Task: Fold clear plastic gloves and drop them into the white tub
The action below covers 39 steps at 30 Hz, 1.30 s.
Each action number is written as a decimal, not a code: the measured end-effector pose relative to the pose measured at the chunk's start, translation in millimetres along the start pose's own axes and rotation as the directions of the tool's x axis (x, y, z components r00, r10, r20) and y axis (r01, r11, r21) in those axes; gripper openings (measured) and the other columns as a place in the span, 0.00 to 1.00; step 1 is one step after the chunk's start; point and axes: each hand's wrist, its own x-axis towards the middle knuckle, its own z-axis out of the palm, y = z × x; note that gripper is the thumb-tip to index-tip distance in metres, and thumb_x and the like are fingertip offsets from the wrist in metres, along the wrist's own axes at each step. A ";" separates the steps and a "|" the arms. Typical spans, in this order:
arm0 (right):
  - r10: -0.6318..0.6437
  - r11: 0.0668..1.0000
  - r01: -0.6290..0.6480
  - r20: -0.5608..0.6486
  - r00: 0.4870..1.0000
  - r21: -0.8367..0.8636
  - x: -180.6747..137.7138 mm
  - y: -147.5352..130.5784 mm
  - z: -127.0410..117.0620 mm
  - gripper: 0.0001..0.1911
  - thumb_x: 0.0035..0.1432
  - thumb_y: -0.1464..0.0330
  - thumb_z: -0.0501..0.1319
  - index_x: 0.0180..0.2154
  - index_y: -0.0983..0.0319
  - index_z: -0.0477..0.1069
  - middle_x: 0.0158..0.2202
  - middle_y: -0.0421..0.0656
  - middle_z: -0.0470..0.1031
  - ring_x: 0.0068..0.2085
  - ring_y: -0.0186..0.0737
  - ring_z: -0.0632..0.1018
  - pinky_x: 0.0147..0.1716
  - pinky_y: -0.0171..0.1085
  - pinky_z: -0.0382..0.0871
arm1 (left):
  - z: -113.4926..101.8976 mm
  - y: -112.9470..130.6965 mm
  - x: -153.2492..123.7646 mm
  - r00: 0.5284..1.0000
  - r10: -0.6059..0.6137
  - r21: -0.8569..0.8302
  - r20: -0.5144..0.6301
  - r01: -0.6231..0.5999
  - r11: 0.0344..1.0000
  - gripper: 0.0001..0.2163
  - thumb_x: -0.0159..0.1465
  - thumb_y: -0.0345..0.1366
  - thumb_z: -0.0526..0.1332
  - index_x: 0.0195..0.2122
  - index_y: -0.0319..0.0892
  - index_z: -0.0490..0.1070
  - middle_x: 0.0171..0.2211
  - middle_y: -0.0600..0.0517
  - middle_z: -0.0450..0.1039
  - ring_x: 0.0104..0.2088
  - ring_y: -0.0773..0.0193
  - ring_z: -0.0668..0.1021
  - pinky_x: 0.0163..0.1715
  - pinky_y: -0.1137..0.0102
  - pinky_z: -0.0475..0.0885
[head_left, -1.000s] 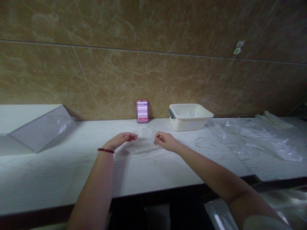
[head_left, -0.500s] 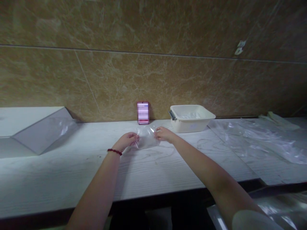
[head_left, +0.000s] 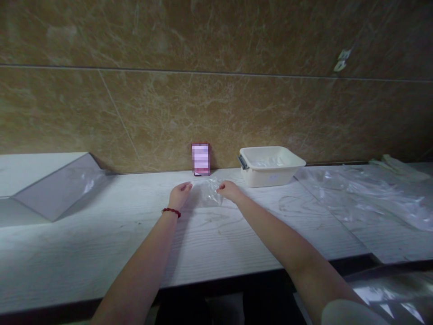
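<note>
A small clear plastic bag (head_left: 209, 195) is stretched between my hands, just above or on the white wood-grain table (head_left: 216, 239); I cannot tell which. My left hand (head_left: 180, 195), with a dark red braided bracelet on its wrist, is closed in a pinch at the bag's upper left edge. On the opposite side my right hand (head_left: 230, 190) pinches the bag's right edge between thumb and fingers. The film looks crumpled and glossy, and no contents can be made out in it. Directly behind it a phone (head_left: 200, 159) leans against the wall, its screen blurred.
Right of my hands stands a cream plastic bin (head_left: 270, 178) with a grey handle and clear film inside. Flat clear plastic bags (head_left: 365, 194) cover the table's right side. A white box with slanted sides (head_left: 50, 180) stands at left. The tiled wall (head_left: 216, 113) closes off the back.
My left hand has turned more upright and shifted slightly right and up. The bag now looks more crumpled. My right hand keeps its pinch, almost in the same place.
</note>
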 end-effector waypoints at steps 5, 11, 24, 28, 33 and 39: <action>0.015 0.998 -0.014 -0.017 1.000 0.055 4.2 8.5 7.7 0.05 0.43 0.68 0.58 0.25 0.63 0.69 0.26 0.41 0.72 0.28 0.34 0.71 0.25 0.30 0.59 | -10.1 -9.6 5.2 0.983 -0.166 -0.194 -0.079 0.148 0.970 0.19 0.55 0.43 0.52 0.44 0.37 0.66 0.41 0.45 0.70 0.39 0.62 0.72 0.38 0.71 0.65; 0.020 0.991 -0.017 -0.026 0.999 0.130 11.4 18.5 16.4 0.06 0.42 0.69 0.58 0.27 0.62 0.67 0.27 0.40 0.72 0.29 0.33 0.71 0.27 0.30 0.60 | -16.3 -7.6 -3.5 0.964 -0.264 -0.269 0.021 0.260 0.927 0.22 0.52 0.40 0.56 0.46 0.33 0.61 0.34 0.43 0.72 0.29 0.65 0.75 0.27 0.72 0.68; 0.009 0.968 0.019 -0.110 0.994 0.249 16.3 25.4 20.0 0.13 0.43 0.73 0.57 0.35 0.61 0.63 0.26 0.37 0.71 0.28 0.30 0.71 0.27 0.29 0.60 | -4.0 -5.3 -5.7 0.992 -0.037 -0.164 0.119 0.056 0.985 0.19 0.51 0.39 0.56 0.44 0.37 0.68 0.32 0.47 0.74 0.26 0.66 0.73 0.21 0.75 0.65; 0.015 0.972 0.012 -0.115 0.993 0.233 16.2 27.4 19.3 0.12 0.43 0.74 0.55 0.35 0.62 0.63 0.26 0.38 0.71 0.27 0.31 0.71 0.26 0.29 0.60 | 0.3 -5.7 -3.0 0.991 0.028 -0.202 0.134 -0.001 0.979 0.23 0.51 0.40 0.56 0.49 0.39 0.63 0.33 0.47 0.74 0.25 0.66 0.73 0.21 0.75 0.65; 0.000 0.977 0.028 -0.132 0.991 0.214 15.9 28.5 19.6 0.13 0.41 0.76 0.55 0.33 0.61 0.64 0.25 0.37 0.69 0.27 0.31 0.70 0.26 0.28 0.59 | 2.4 -6.1 -0.4 0.985 0.086 -0.166 0.149 -0.061 0.984 0.26 0.53 0.40 0.56 0.53 0.39 0.57 0.40 0.44 0.71 0.32 0.63 0.75 0.29 0.72 0.68; -0.024 0.976 0.057 -0.157 0.987 0.211 18.6 30.0 22.9 0.11 0.41 0.76 0.54 0.31 0.61 0.65 0.23 0.36 0.66 0.26 0.30 0.68 0.25 0.28 0.58 | 4.1 -8.0 0.8 0.962 0.272 0.025 0.022 -0.273 0.962 0.24 0.54 0.38 0.54 0.53 0.39 0.56 0.51 0.43 0.59 0.44 0.61 0.70 0.39 0.68 0.68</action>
